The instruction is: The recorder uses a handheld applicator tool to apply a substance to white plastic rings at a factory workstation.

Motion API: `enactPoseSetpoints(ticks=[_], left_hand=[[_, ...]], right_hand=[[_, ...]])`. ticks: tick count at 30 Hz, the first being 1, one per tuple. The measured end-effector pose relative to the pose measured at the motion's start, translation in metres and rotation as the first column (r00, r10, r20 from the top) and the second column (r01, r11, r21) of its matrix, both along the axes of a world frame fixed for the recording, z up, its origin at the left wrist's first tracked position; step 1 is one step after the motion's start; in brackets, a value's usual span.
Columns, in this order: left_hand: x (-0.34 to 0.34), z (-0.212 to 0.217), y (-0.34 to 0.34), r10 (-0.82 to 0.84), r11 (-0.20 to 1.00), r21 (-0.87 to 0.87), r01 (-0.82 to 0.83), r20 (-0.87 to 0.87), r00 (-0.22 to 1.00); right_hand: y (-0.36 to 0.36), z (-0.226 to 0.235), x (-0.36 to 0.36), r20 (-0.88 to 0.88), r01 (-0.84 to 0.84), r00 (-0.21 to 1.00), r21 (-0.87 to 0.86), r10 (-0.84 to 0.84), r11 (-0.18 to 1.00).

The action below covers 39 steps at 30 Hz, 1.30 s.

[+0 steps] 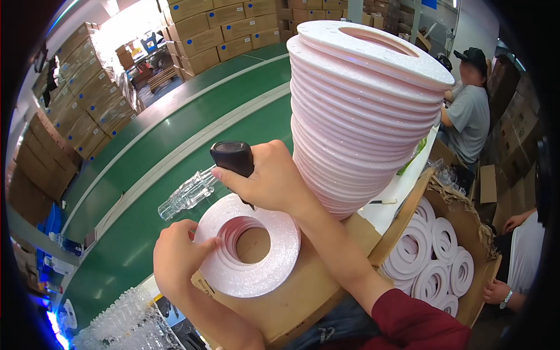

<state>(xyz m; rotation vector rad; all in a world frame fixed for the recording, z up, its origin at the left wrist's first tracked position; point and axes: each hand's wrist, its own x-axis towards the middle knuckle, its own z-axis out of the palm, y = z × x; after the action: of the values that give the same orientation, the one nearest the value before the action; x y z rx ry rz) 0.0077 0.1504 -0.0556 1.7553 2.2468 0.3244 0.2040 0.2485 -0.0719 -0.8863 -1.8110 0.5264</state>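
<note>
Pink foam ring [248,245], flat on brown cardboard box [303,286], looks light and bendy. Left hand [178,256] pinching its outer edge; right hand [271,178] wrapped tight around black tool [233,157]. Best held by the rim, gently.

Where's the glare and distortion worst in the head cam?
Head view: daylight blows out the upper-left doorway beside the brown cardboard box stacks; fisheye bends the green floor's pale stripes and leans the tall stack of pink foam rings; black vignette at the rim; hands stay sharp.

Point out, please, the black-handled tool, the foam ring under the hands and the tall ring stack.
black-handled tool [233,157], head view, handle.
foam ring [274,259], head view, flat face.
tall ring stack [356,128], head view, side.
</note>
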Motion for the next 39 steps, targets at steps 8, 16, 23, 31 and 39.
enactPoseSetpoints(ticks=[8,16,23,31,39], left_hand=[[0.006,0.010,0.000,0.047,0.996,-0.074,-0.046,0.009,0.999],[0.003,0.006,-0.003,0.065,0.997,-0.030,-0.067,-0.055,0.996],[-0.001,-0.004,0.001,0.008,1.000,0.027,-0.005,-0.115,0.993],[-0.010,-0.013,0.003,-0.111,0.983,0.143,0.116,-0.043,0.993],[-0.012,-0.009,0.006,-0.180,0.979,0.109,0.172,0.070,0.981]], right_hand=[[-0.003,0.004,0.000,-0.019,-0.012,1.000,-0.011,0.012,1.000],[-0.002,0.002,-0.003,0.020,0.006,1.000,0.016,-0.006,1.000],[-0.029,0.028,0.009,-0.119,0.026,0.992,-0.037,-0.030,0.999],[-0.047,0.019,0.025,-0.226,0.024,0.974,0.058,-0.011,0.998],[-0.054,0.002,0.023,-0.278,0.059,0.960,0.123,-0.023,0.991]])
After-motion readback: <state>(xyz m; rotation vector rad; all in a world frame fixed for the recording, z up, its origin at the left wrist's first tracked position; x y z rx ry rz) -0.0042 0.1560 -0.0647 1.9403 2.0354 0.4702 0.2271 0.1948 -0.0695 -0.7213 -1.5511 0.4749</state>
